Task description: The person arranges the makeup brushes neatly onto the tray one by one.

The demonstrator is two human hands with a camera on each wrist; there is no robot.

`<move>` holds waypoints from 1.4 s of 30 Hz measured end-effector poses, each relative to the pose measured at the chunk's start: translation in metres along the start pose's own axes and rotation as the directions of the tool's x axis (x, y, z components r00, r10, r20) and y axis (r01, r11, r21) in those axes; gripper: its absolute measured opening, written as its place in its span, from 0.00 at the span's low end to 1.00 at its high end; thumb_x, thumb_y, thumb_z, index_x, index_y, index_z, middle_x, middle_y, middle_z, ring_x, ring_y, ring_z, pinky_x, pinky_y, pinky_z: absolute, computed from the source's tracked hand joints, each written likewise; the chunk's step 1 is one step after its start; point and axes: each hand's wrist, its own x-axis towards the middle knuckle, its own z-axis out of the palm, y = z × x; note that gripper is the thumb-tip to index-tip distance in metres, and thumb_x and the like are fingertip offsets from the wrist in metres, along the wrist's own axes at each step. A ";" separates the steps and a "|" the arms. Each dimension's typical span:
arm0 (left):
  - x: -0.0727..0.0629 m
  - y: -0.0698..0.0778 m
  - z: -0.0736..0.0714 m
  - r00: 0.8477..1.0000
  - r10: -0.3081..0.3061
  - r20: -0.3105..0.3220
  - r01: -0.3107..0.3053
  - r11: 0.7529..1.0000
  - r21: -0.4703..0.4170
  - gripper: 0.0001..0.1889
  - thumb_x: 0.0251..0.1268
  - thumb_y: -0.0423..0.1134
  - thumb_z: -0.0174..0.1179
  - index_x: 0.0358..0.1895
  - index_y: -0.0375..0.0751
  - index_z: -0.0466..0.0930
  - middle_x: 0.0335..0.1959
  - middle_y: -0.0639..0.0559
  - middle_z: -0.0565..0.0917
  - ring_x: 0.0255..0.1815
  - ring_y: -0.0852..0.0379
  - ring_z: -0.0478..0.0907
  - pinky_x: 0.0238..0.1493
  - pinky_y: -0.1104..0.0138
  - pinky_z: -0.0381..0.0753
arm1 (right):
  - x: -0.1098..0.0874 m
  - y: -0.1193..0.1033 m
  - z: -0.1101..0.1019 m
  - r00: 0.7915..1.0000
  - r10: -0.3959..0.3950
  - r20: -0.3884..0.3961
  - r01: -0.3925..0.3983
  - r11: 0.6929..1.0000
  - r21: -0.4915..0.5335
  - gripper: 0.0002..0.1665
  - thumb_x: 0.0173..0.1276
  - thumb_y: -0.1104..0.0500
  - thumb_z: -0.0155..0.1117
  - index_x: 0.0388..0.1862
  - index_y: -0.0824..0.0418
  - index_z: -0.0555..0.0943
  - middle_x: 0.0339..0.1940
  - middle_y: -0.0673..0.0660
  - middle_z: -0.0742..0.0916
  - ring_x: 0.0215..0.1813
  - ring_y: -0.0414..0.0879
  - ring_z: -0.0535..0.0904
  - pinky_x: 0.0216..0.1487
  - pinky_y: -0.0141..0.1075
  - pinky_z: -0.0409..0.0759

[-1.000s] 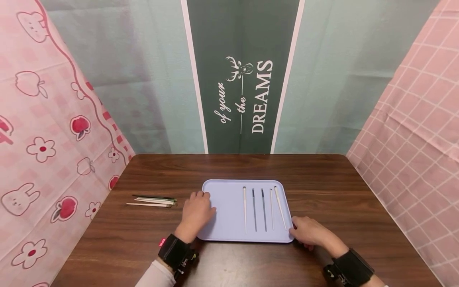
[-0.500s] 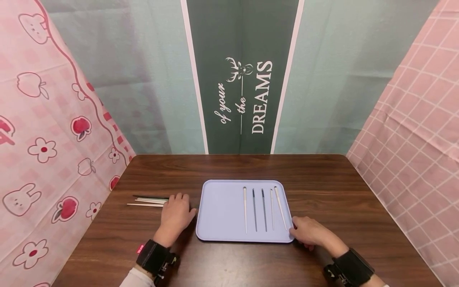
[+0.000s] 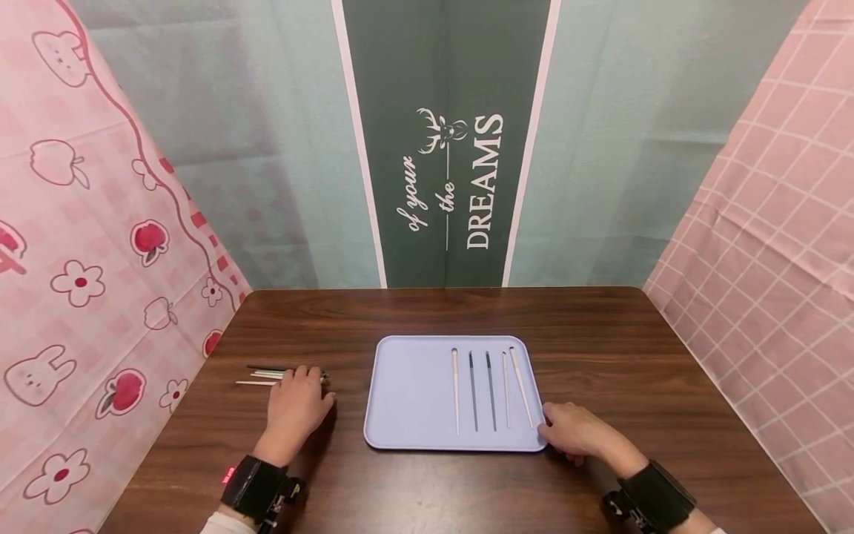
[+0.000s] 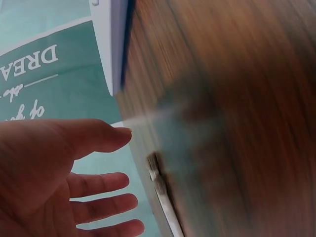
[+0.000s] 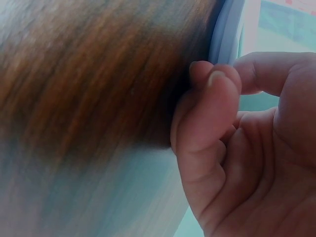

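My left hand [image 3: 296,404] is over the bristle ends of a small bunch of thin brushes [image 3: 263,374] on the left of the table, partly hiding them. In the left wrist view its fingers are extended, apart from a pale-handled brush [image 4: 168,210]. With thumb and curled fingers, my right hand [image 3: 575,430] grips the near right corner of the lavender tray [image 3: 410,393]; the tray's rim [image 5: 224,42] shows beside those fingers in the right wrist view. Several thin brushes lie in the tray's right half, a white one [image 3: 457,389] and a dark one [image 3: 491,389] among them.
The dark wood table [image 3: 427,489] reaches back to a green curtain [image 3: 460,44] with white lettering. Pink patterned cloth [image 3: 120,297] hangs on the left, pink checked cloth [image 3: 767,259] on the right.
From the tray's left edge, my left hand has moved left to the bunch of brushes. My right hand stays at the tray's corner, and the tray has not visibly moved.
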 end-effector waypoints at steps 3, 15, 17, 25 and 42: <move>-0.002 -0.007 -0.002 1.000 0.000 -0.010 0.000 1.000 0.000 0.25 0.61 0.45 0.69 0.54 0.28 0.78 0.50 0.31 0.80 0.55 0.30 0.74 0.51 0.38 0.74 | 0.000 -0.001 0.000 1.000 0.001 0.002 -0.001 1.000 0.000 0.09 0.68 0.61 0.60 0.28 0.59 0.73 0.18 0.55 0.78 0.17 0.47 0.76 0.15 0.37 0.76; -0.004 -0.032 -0.009 1.000 -0.030 -0.010 0.030 0.999 -0.027 0.26 0.62 0.45 0.69 0.54 0.26 0.77 0.51 0.28 0.79 0.55 0.28 0.73 0.50 0.36 0.72 | 0.001 0.000 0.002 1.000 0.013 0.009 -0.013 1.000 0.002 0.09 0.69 0.60 0.60 0.29 0.59 0.73 0.18 0.55 0.78 0.16 0.47 0.76 0.16 0.37 0.76; -0.005 -0.035 -0.009 1.000 -0.029 -0.010 0.029 0.999 -0.027 0.26 0.62 0.45 0.69 0.54 0.26 0.77 0.51 0.28 0.79 0.54 0.28 0.73 0.50 0.37 0.73 | 0.001 0.000 0.002 1.000 0.015 0.013 -0.015 1.000 0.002 0.09 0.69 0.60 0.61 0.29 0.59 0.73 0.19 0.55 0.78 0.17 0.47 0.76 0.16 0.37 0.76; -0.006 -0.049 -0.008 0.999 -0.013 -0.040 0.013 1.000 -0.014 0.25 0.60 0.45 0.70 0.48 0.25 0.77 0.45 0.28 0.80 0.48 0.28 0.75 0.47 0.39 0.74 | 0.000 0.000 0.002 1.000 0.014 0.013 -0.014 1.000 0.005 0.09 0.69 0.60 0.60 0.29 0.59 0.73 0.19 0.55 0.78 0.16 0.46 0.75 0.16 0.37 0.77; -0.003 -0.071 0.000 1.000 0.014 0.007 -0.013 0.998 -0.069 0.19 0.61 0.43 0.70 0.46 0.31 0.80 0.43 0.34 0.80 0.46 0.34 0.76 0.47 0.39 0.75 | 0.001 -0.001 0.002 1.000 0.013 0.010 -0.013 1.000 0.005 0.09 0.69 0.60 0.61 0.28 0.59 0.73 0.18 0.55 0.78 0.16 0.46 0.76 0.15 0.37 0.76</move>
